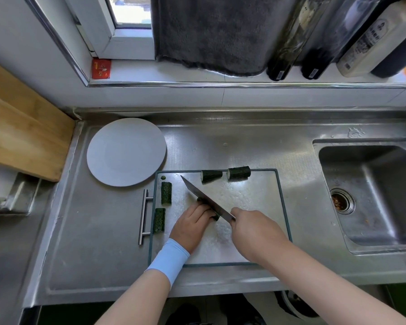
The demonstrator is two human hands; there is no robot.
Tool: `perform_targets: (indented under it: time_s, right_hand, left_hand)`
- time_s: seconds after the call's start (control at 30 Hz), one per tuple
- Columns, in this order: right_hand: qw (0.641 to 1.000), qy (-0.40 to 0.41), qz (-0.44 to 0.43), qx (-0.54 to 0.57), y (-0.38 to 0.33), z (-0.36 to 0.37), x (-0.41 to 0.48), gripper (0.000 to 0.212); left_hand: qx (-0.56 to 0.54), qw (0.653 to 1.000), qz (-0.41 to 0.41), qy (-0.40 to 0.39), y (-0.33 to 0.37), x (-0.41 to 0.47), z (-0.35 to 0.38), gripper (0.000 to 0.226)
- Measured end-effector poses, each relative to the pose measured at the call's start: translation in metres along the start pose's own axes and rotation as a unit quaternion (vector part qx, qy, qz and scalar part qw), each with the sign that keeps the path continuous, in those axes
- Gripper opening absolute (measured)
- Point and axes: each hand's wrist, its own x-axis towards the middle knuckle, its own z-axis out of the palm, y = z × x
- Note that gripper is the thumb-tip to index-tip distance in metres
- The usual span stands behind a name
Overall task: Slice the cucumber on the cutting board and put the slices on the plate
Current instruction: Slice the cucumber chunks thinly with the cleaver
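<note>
Both forearms reach in from the near edge, the left one with a pale blue wristband [171, 256]. At the grips: the right hand [256, 231] is wrapped round the handle of the knife [205, 199], the handle itself hidden in the fist. The left hand [192, 227] has its fingers curled down over a cucumber piece [217, 216], pinning it to the cutting board [256, 207].

That piece sits directly between the two hands, under the blade, which runs diagonally from the right hand toward the far left. Only slivers of green show beside the left fingers, so I cannot tell its long axis for sure; it seems to lie close to the blade's own line.

Counted outward: one knife, one board, one held piece, and four loose chunks on the board. Two of them, the left chunk [166, 193] and the near-left chunk [159, 220], lie end to end along the left edge. The other two, the far chunk [211, 175] and the far-right chunk [239, 172], lie side by side at the far edge. One small green nub [163, 177] sits in the far-left corner. One white plate [127, 151] lies just beside that corner, nearer the left hand; all the cucumber in view is on the board.
</note>
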Motion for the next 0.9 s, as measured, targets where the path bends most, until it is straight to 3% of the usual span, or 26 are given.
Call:
perform_targets:
  time_s: [0.9]
  right_hand:
    - [1.000, -0.020, 0.012, -0.021, -0.005, 0.001, 0.008, 0.012]
  left_hand:
    - [-0.010, 1.000, -0.013, 0.000, -0.002, -0.001, 0.002, 0.008]
